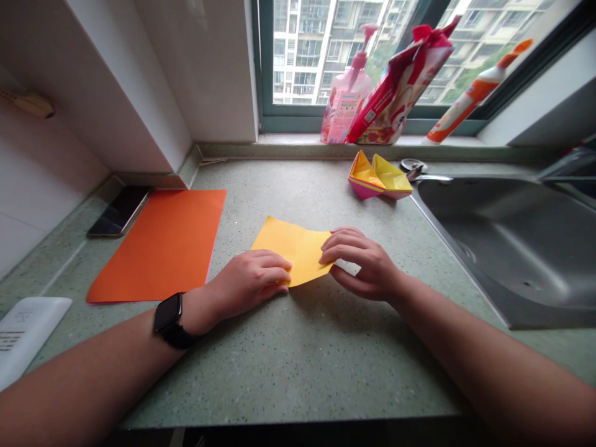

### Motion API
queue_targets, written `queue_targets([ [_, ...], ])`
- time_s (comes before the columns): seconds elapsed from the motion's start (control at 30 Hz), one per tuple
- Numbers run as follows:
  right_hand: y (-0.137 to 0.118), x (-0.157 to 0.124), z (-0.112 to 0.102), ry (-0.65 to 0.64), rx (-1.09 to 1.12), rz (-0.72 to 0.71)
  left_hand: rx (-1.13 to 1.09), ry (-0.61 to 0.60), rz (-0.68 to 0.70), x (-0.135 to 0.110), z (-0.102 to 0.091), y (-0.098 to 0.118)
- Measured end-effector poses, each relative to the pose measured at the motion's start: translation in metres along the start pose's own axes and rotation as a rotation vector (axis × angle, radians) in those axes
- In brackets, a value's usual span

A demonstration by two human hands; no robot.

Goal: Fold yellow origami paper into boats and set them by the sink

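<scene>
A sheet of yellow paper (291, 248) lies on the green speckled stone countertop (288, 372), seemingly folded, with its left and right ends under my hands. My left hand (249, 282), with a black smartwatch (170, 320) on its wrist, presses the paper's near left part with its fingers. From the other side, my right hand (363, 264) holds the right end between fingers and thumb. Part of the sheet is hidden by my fingers.
An orange paper sheet (158, 245) and a black smartphone (120, 211) lie to the left, with a white box (28, 332) nearer. Folded yellow-and-pink paper boats (379, 177) sit ahead, beside a steel sink (507, 242). Bottles and a red package stand on the windowsill.
</scene>
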State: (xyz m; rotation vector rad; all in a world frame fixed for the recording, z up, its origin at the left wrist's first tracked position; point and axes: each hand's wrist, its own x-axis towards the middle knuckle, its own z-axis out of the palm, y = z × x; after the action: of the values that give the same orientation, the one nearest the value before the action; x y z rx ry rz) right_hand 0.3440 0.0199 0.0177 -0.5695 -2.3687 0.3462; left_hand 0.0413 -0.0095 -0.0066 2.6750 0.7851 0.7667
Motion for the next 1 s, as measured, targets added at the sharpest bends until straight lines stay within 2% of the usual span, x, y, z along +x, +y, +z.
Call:
queue_targets([
  [0.13, 0.002, -0.004, 0.007, 0.053, -0.053, 0.026, 0.001, -0.018, 0.027, -0.001, 0.0, -0.001],
  [0.27, 0.009, -0.011, 0.013, 0.082, -0.126, 0.164, 0.001, -0.05, 0.048, -0.001, -0.003, -0.001],
  [0.33, 0.011, -0.011, 0.014, 0.08, -0.124, 0.187, -0.004, -0.056, 0.055, 0.0, -0.004, 0.0],
  [0.47, 0.01, -0.007, 0.014, 0.014, -0.086, 0.159, -0.023, -0.064, 0.054, 0.001, -0.007, 0.002],
  [0.67, 0.012, -0.007, 0.017, -0.076, -0.094, 0.192, -0.015, -0.072, 0.044, 0.001, -0.008, 0.004],
  [1.0, 0.01, -0.01, 0.017, -0.134, -0.117, 0.199, 0.032, -0.13, 0.039, 0.004, -0.016, 0.01],
])
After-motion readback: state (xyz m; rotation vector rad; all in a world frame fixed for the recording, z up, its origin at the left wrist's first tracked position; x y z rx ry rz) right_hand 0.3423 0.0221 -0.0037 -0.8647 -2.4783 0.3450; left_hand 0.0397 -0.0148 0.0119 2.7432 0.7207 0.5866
